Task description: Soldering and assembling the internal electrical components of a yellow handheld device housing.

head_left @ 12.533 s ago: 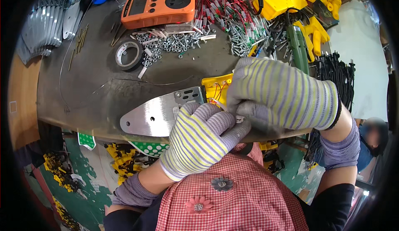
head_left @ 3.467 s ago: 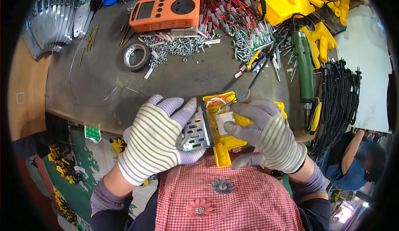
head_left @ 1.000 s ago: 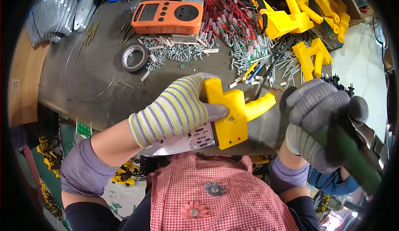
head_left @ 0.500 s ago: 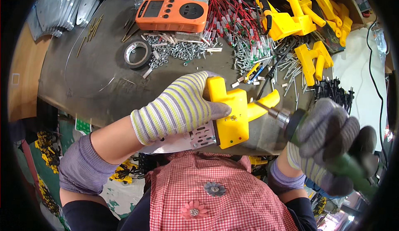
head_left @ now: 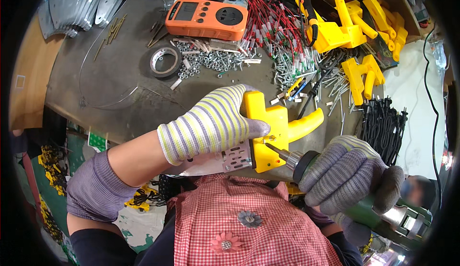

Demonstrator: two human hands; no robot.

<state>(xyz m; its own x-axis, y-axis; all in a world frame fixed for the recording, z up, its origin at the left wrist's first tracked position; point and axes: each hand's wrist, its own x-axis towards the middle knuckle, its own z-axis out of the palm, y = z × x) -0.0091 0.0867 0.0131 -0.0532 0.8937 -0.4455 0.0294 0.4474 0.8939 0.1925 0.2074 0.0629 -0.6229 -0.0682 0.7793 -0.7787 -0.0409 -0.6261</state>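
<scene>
Evidently it's screw-driving: on the table's (head_left: 129, 69) near edge, the left hand (head_left: 215, 120) grips the yellow case (head_left: 278, 120); the right hand (head_left: 342, 172) clasps a green screwdriver (head_left: 364, 212), its tip (head_left: 269, 146) perhaps touching, needing steady aim.

A dark bench (head_left: 120, 89), scuffed and dull, carries the lot. Metal plates (head_left: 72, 5) stand bunched at its far left, with thin brass rods (head_left: 113, 30) nearby. A loose wire (head_left: 110, 107) curves across the left part. A tape roll (head_left: 177, 65) lies flat just beside scattered nuts (head_left: 206, 61), in front of an orange meter (head_left: 207, 19). Right of that, red wires (head_left: 263, 14) tangle near loose screws (head_left: 293, 72). Yellow casings (head_left: 355, 80) and bundled black cables (head_left: 383, 127) lie along the right side.
</scene>
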